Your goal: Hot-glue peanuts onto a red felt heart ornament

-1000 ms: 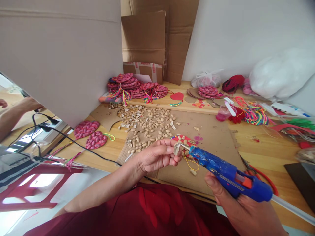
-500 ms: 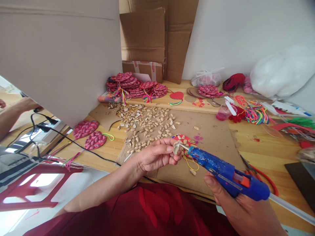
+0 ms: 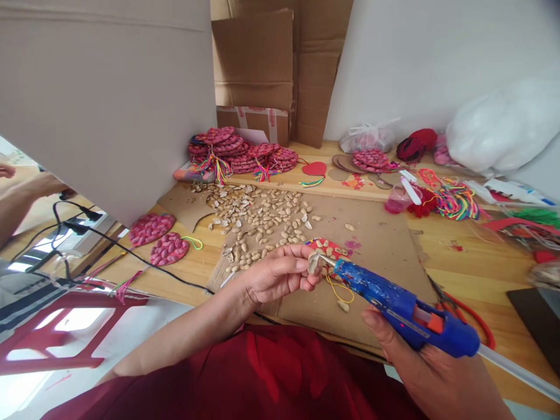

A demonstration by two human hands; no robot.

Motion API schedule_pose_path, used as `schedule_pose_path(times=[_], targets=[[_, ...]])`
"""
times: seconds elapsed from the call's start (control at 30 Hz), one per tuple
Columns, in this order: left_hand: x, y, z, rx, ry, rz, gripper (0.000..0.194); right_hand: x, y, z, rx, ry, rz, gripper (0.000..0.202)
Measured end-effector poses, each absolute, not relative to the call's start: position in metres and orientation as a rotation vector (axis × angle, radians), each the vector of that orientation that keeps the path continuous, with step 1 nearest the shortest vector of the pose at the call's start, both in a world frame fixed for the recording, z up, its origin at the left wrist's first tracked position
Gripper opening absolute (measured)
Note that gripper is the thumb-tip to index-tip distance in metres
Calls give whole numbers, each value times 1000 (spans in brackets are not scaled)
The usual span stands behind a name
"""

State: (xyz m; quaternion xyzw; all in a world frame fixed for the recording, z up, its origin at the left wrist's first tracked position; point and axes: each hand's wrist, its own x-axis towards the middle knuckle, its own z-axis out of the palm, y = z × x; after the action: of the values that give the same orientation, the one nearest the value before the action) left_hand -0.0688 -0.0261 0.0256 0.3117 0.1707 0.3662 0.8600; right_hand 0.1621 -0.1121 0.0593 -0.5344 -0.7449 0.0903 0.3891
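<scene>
Between the fingertips of my left hand (image 3: 282, 273) is half a peanut shell (image 3: 314, 264). My right hand (image 3: 431, 370) is wrapped round a blue hot glue gun (image 3: 394, 300), with a clear glue stick (image 3: 518, 372) coming out of its rear. The gun's metal nozzle reaches the shell at my left fingertips; any glue there is too small to make out. Behind the hand and nozzle lies a red disc (image 3: 333, 245) with a few peanuts on it and a yellow cord loop (image 3: 339, 291), partly hidden. Many peanuts (image 3: 273, 213) are spread on the cardboard sheet (image 3: 376, 233).
Pink peanut-covered discs (image 3: 169, 249) lie at left, and more are stacked (image 3: 245, 153) at the back. Red-handled scissors (image 3: 470, 312) sit right of the gun. A black cable (image 3: 144, 256) crosses the left side. A co-worker's arm (image 3: 28, 195) shows at far left.
Both hands, the shell and the glue gun stay nearly in place. The view has shifted very slightly, and the co-worker's hand at far left has moved a little.
</scene>
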Motion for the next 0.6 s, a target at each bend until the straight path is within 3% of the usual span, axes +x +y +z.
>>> schedule_pose_path(times=[0.2, 0.5, 0.6], targets=[[-69, -27, 27, 669, 406, 751, 30, 169, -111, 60, -1298, -1986, 70, 55], [-69, -27, 27, 638, 368, 765, 29, 168, -116, 66, -1251, -1910, 381, 21], [-69, -27, 27, 645, 393, 776, 32, 172, -121, 60, -1257, -1984, 337, 24]])
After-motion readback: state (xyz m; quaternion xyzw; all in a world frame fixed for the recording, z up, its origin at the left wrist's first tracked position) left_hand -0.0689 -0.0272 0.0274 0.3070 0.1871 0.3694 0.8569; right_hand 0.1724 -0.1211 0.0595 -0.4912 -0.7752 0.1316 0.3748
